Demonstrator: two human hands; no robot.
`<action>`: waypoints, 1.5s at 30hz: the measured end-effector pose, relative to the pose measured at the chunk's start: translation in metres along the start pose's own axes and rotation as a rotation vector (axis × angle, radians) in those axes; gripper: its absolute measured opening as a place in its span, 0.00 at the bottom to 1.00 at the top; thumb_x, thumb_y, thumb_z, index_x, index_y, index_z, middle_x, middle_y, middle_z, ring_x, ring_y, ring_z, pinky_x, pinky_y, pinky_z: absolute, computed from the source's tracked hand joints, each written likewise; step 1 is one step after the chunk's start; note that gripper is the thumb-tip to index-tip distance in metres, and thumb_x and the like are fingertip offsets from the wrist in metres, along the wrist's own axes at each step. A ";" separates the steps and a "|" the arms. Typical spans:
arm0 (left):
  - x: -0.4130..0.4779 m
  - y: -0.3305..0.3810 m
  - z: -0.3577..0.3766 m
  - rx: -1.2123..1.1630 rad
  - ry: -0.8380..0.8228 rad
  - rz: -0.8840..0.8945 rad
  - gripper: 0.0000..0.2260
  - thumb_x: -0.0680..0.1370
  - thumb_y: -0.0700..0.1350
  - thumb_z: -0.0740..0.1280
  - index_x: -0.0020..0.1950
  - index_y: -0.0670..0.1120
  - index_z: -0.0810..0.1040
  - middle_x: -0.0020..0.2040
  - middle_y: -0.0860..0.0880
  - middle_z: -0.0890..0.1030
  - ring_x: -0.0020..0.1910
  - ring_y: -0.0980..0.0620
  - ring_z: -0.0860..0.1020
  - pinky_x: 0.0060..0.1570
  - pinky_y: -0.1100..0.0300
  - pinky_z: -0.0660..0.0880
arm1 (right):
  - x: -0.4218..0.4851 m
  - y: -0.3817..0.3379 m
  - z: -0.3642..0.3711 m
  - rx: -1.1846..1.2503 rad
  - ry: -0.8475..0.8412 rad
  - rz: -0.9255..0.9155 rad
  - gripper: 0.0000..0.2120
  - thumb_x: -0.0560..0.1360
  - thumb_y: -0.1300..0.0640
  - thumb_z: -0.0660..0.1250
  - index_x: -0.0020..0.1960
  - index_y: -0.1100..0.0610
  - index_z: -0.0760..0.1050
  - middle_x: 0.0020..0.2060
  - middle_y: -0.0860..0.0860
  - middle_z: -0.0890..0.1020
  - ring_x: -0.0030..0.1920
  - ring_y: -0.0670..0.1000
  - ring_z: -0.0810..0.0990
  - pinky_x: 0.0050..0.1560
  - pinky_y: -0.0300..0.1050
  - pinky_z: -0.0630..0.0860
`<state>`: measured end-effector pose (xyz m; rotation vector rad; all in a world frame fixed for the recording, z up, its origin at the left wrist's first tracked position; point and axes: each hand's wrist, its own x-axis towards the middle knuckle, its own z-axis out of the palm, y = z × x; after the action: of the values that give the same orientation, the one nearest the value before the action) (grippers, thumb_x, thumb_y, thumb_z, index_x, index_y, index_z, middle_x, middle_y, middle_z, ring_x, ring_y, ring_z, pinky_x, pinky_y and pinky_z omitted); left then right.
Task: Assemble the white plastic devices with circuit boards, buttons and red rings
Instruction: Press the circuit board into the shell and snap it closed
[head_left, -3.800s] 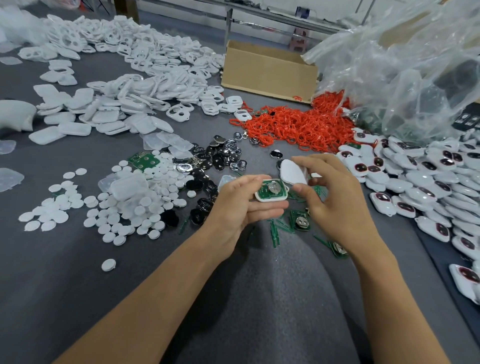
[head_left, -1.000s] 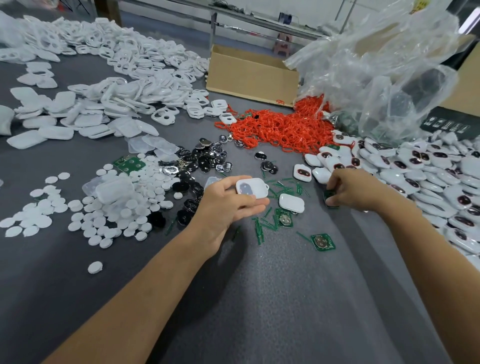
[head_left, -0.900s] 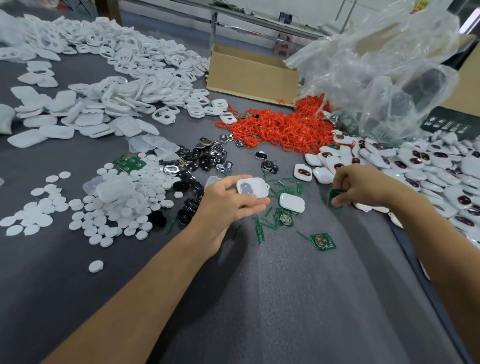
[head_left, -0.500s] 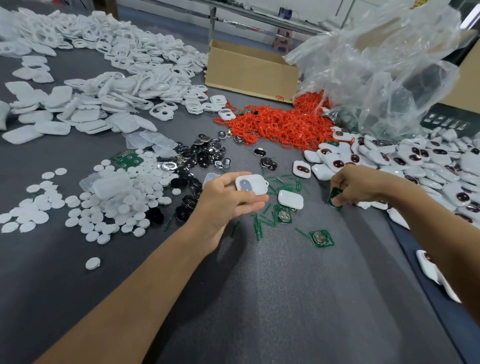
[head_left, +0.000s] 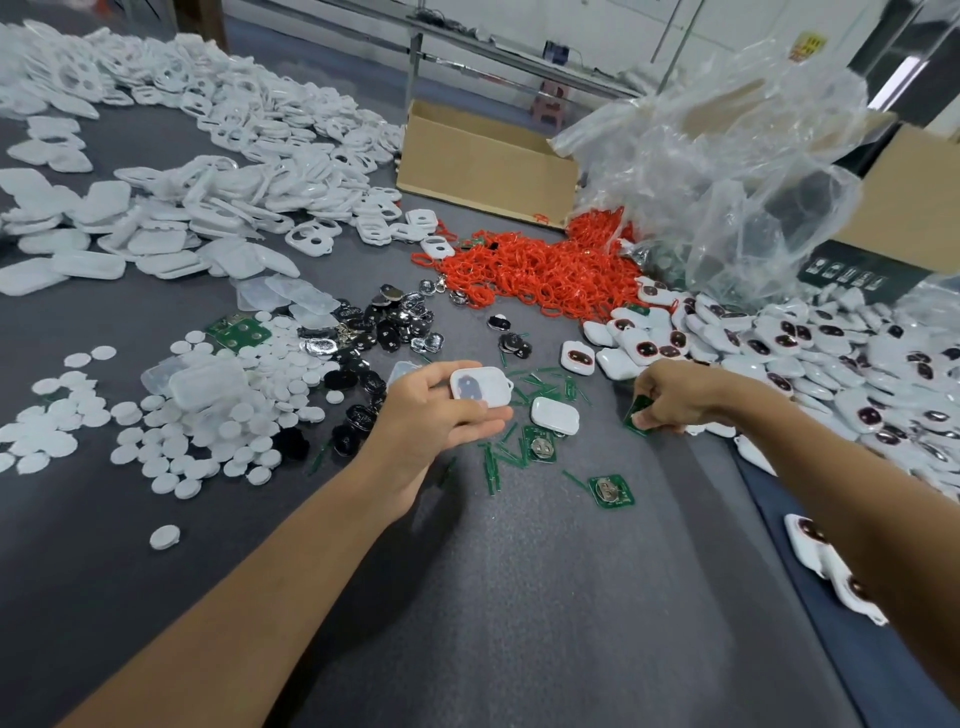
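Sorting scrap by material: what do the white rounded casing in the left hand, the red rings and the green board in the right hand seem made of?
White rounded casing in the left hand: likely moulded hard plastic, smooth, slight sheen. Red rings: probably rubber or soft plastic; thin, tangled loops. Small green board pinched by the right hand: apparently rigid circuit-board laminate, flat, green.

Factory assembly bench: heaped white shells (head_left: 218, 208), red rings (head_left: 545, 270), cartons (head_left: 483, 166).

Grey felt table (head_left: 545, 597), white shells (head_left: 171, 208), red rings (head_left: 540, 273), circuit boards (head_left: 612, 491)
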<state>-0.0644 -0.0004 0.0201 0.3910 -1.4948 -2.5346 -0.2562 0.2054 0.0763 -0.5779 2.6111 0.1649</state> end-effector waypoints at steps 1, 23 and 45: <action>0.000 0.000 0.000 0.000 0.000 0.001 0.14 0.76 0.27 0.63 0.60 0.37 0.75 0.51 0.38 0.83 0.48 0.43 0.84 0.46 0.59 0.82 | -0.001 -0.001 0.001 -0.044 0.021 -0.002 0.06 0.74 0.56 0.69 0.44 0.58 0.75 0.37 0.54 0.79 0.36 0.51 0.76 0.33 0.40 0.69; -0.003 0.000 0.006 0.075 0.039 0.012 0.16 0.76 0.26 0.63 0.63 0.36 0.74 0.51 0.40 0.83 0.44 0.45 0.85 0.42 0.62 0.81 | -0.002 -0.007 -0.002 -0.007 -0.001 0.019 0.04 0.72 0.61 0.67 0.39 0.61 0.77 0.34 0.54 0.80 0.34 0.51 0.75 0.34 0.40 0.71; -0.002 -0.001 0.005 0.111 0.037 0.037 0.17 0.76 0.25 0.62 0.64 0.35 0.73 0.52 0.38 0.82 0.42 0.48 0.85 0.41 0.63 0.80 | -0.021 -0.005 0.002 -0.016 0.060 -0.164 0.02 0.73 0.58 0.70 0.42 0.54 0.78 0.38 0.56 0.83 0.34 0.49 0.78 0.37 0.41 0.73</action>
<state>-0.0643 0.0044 0.0216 0.4193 -1.6185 -2.4107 -0.2365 0.2087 0.0839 -0.8114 2.6073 0.1181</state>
